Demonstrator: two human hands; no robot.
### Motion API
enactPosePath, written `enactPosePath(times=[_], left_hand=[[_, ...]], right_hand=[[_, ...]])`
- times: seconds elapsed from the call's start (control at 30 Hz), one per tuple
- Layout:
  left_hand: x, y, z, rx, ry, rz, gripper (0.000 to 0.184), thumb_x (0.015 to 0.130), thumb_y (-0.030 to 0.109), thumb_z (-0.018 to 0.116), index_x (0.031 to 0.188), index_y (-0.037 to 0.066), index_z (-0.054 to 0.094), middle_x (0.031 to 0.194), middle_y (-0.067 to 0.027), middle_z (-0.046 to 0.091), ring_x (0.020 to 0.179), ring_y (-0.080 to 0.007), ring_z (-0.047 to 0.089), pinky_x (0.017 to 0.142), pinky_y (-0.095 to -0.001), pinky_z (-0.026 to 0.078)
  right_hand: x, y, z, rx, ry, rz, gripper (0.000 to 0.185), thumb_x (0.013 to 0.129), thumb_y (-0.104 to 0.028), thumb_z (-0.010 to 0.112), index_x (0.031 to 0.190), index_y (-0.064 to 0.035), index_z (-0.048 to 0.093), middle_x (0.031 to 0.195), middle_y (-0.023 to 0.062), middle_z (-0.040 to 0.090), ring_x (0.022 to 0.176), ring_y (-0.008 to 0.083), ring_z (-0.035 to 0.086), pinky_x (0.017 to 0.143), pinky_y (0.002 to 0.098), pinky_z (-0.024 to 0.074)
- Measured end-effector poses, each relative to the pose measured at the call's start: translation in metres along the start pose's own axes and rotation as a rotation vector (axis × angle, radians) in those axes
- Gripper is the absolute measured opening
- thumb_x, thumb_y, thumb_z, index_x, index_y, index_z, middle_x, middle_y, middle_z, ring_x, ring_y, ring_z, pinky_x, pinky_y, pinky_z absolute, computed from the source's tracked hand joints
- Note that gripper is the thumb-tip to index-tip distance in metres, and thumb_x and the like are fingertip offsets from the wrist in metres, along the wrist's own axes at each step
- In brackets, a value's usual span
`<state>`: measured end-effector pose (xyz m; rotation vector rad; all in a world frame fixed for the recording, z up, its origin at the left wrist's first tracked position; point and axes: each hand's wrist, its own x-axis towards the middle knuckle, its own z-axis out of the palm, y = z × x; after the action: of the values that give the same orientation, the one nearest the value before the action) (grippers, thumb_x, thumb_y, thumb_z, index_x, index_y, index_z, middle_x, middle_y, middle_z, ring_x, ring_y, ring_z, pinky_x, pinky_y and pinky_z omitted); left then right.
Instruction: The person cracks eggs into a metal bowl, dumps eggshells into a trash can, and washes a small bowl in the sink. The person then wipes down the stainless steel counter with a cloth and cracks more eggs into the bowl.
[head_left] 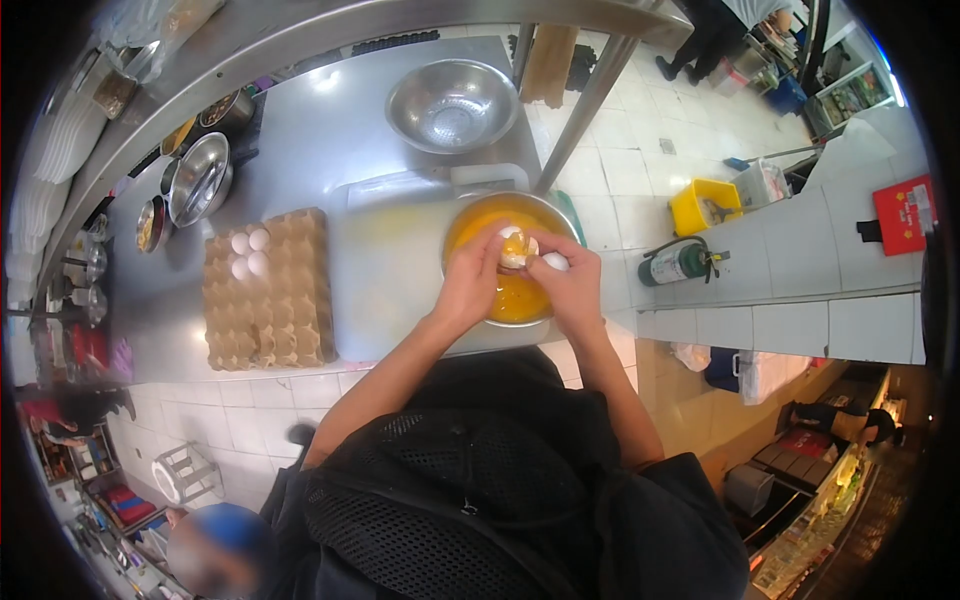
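Both hands are over a metal bowl (455, 222) that holds orange-yellow egg liquid. Between my left hand (472, 282) and my right hand (573, 290) is a cracked egg (517, 248), its shell parted and yolk showing. My left hand's fingers are closed on its left side, and my right hand's fingertips press its right side. A whole-looking white egg (555, 261) also sits in my right hand's fingers. To the left, a brown carton tray (290, 290) bears several white eggs (249, 254) near its upper left part.
A pale cutting board (385, 290) lies between tray and bowl. An empty metal bowl (452, 105) stands farther back, near the shelf post (590, 110). More bowls (201, 178) are at the left. A person (215, 545) is at lower left; another person (720, 35) stands at upper right.
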<state>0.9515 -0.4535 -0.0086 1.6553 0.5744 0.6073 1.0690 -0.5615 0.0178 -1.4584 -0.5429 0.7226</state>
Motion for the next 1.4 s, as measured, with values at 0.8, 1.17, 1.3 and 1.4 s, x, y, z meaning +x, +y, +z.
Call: enactPosePath(times=[0.8,1.17,1.3,1.4], left_hand=[[0.023,0.041,-0.013,-0.734,-0.139,0.048,0.037,0.103,0.006,0.043,0.138,0.003,0.052,0.135,-0.0104,0.057,0.123,-0.0207,0.056,0.105,-0.0334,0.047],[0.024,0.024,-0.016,-0.647,-0.165,-0.159,0.027,0.1,0.008,0.056,0.127,0.003,0.055,0.136,-0.012,0.06,0.122,-0.0192,0.058,0.105,-0.035,0.047],[0.027,0.027,-0.023,-0.624,-0.205,-0.164,0.028,0.1,0.009,0.057,0.127,0.003,0.055,0.136,-0.0121,0.06,0.121,-0.0193,0.059,0.105,-0.0351,0.048],[0.028,0.027,-0.026,-0.582,-0.223,-0.156,0.028,0.1,0.009,0.058,0.127,0.003,0.056,0.137,-0.0124,0.06,0.121,-0.0193,0.059,0.104,-0.0347,0.048]], right_hand=[[0.023,-0.071,-0.017,-0.858,-0.194,-1.188,0.049,0.065,0.005,0.072,0.112,-0.0105,0.072,0.103,0.0095,0.064,0.089,0.0286,0.065,0.072,0.0351,0.0561],[0.024,-0.03,-0.024,-0.879,-0.235,-1.104,0.045,0.066,0.004,0.072,0.109,-0.0096,0.071,0.104,0.0087,0.063,0.092,0.0288,0.064,0.074,0.0368,0.0567],[0.025,-0.032,-0.026,-0.86,-0.246,-1.136,0.044,0.066,0.005,0.072,0.108,-0.0092,0.072,0.104,0.009,0.064,0.091,0.0291,0.065,0.073,0.0365,0.0564],[0.026,-0.028,-0.028,-0.785,-0.234,-1.108,0.04,0.069,0.006,0.072,0.107,-0.0079,0.072,0.102,0.0102,0.065,0.089,0.0291,0.065,0.073,0.0362,0.0562]])
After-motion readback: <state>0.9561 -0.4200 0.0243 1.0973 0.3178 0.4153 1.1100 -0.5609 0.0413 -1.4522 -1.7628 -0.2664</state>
